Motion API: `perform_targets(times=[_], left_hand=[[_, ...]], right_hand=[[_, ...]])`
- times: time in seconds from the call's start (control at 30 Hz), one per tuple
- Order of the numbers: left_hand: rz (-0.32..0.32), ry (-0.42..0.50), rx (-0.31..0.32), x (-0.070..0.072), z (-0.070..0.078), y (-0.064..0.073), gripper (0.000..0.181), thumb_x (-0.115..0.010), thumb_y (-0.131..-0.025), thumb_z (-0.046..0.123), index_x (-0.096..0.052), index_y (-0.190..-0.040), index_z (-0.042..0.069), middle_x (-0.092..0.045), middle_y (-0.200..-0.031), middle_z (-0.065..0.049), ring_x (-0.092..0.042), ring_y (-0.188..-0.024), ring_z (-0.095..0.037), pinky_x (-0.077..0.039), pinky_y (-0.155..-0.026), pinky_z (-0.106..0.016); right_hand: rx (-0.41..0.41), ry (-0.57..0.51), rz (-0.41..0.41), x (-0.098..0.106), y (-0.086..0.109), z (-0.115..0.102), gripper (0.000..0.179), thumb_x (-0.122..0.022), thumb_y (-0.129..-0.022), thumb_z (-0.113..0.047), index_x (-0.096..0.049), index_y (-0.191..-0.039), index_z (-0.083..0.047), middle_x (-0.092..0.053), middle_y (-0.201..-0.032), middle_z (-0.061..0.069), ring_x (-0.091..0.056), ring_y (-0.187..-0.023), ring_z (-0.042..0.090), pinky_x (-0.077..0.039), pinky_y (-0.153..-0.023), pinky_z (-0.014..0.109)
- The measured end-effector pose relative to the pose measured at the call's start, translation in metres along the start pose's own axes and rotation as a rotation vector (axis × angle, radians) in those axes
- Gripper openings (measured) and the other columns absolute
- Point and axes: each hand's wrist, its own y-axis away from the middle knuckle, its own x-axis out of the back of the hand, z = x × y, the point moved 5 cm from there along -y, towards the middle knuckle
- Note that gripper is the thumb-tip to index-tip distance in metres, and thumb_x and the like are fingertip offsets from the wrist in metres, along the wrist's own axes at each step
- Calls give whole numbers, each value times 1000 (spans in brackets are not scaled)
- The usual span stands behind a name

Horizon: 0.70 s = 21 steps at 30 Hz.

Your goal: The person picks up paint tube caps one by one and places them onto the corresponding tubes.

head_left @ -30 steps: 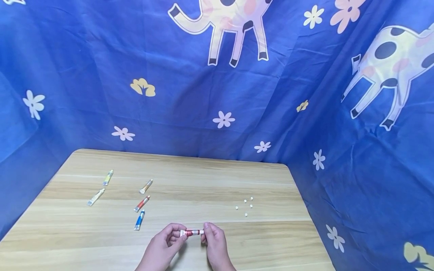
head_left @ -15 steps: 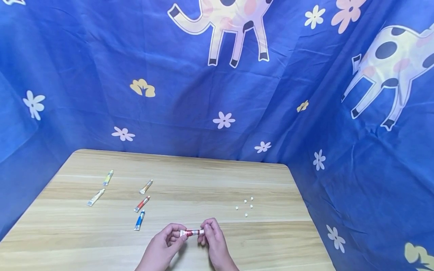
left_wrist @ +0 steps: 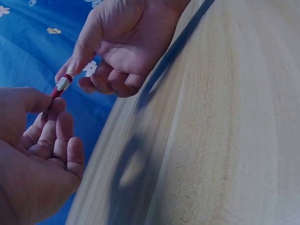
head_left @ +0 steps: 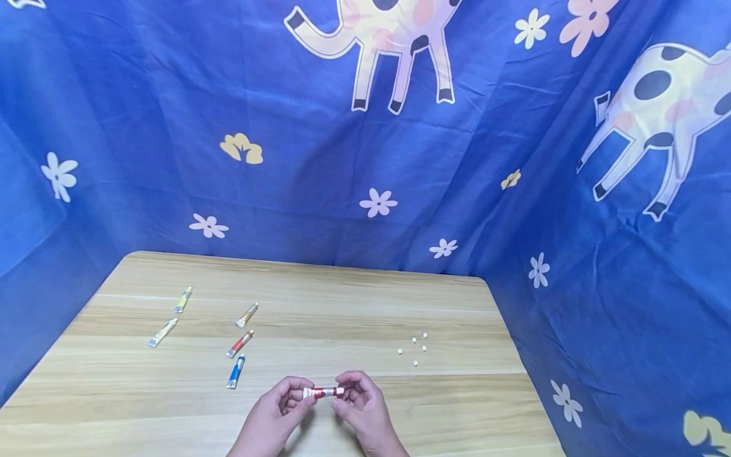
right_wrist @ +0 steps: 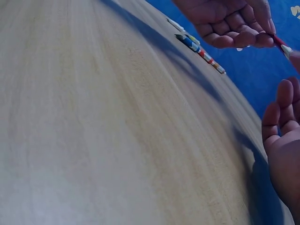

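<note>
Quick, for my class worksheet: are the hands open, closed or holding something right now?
Left hand: closed, holding the dark red tube.
Right hand: fingers curled about the tube's white tip; whether they grip it cannot be told.

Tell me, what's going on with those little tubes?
Someone is holding a dark red tube above the table. Their left grip pinches one end, and their right grip is at the other. Five more tubes lie on the table to the left, and five tiny white pieces, maybe caps, to the right.
</note>
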Motion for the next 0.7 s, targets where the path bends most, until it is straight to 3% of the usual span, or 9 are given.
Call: perform_targets(times=[0.3, 0.7], left_hand=[[-22, 14, -9, -1, 3, 2, 28, -81, -97, 18, -71, -121, 7, -73, -96, -6, -67, -81, -9, -55, -73, -22], [-34, 9, -2, 0, 3, 3, 26, -80, -98, 18, -71, -119, 7, -74, -97, -7, -68, -82, -8, -55, -74, -22]], right_hand=[[-10, 83, 58, 4, 0, -3, 30, -70, -92, 13, -59, -119, 21, -67, -105, -10, -61, -94, 0, -54, -84, 12], [-58, 120, 111, 9, 0, 0, 28, -75, -92, 8, -69, -118, 15, -67, -102, -8, -62, -92, 1, -56, -84, 13]])
